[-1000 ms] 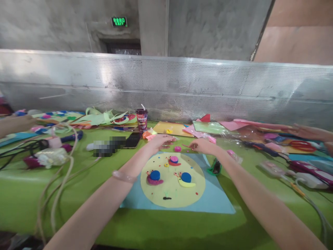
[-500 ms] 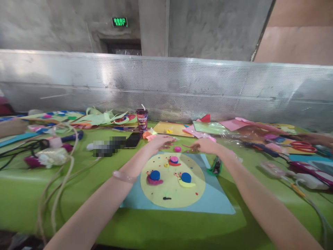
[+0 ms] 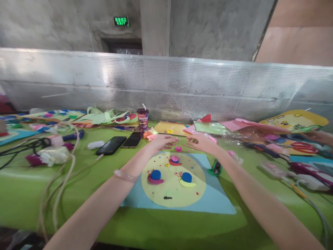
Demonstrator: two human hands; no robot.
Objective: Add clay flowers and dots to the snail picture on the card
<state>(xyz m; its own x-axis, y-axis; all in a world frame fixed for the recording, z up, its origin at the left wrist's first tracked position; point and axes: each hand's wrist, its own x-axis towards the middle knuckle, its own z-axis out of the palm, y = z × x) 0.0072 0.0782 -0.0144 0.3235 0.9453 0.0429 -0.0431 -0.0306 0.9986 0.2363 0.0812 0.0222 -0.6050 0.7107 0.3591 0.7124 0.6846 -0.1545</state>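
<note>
Pink clay (image 3: 178,149) seems light, soft, best pinched by its rim; left hand (image 3: 161,140) and right hand (image 3: 202,142) half-curled, any grip unclear.

Base sheet (image 3: 221,203) flat on table (image 3: 182,229), round sheet (image 3: 171,199) on top of it. Three snail figures (image 3: 186,177) on the round sheet: one toward the far edge, two nearer, left and right of each other. Small lump (image 3: 178,149) just behind the base sheet, between left hand (image 3: 162,140) and right hand (image 3: 200,143), slightly nearer than both. Two phones (image 3: 111,145) side by side, left of the left hand; cup (image 3: 143,120) just behind the right-hand phone. Cable (image 3: 56,201) far left. Scissors (image 3: 304,148) far right, near co-worker's hand (image 3: 322,137). Barrier (image 3: 166,83) behind table.
</note>
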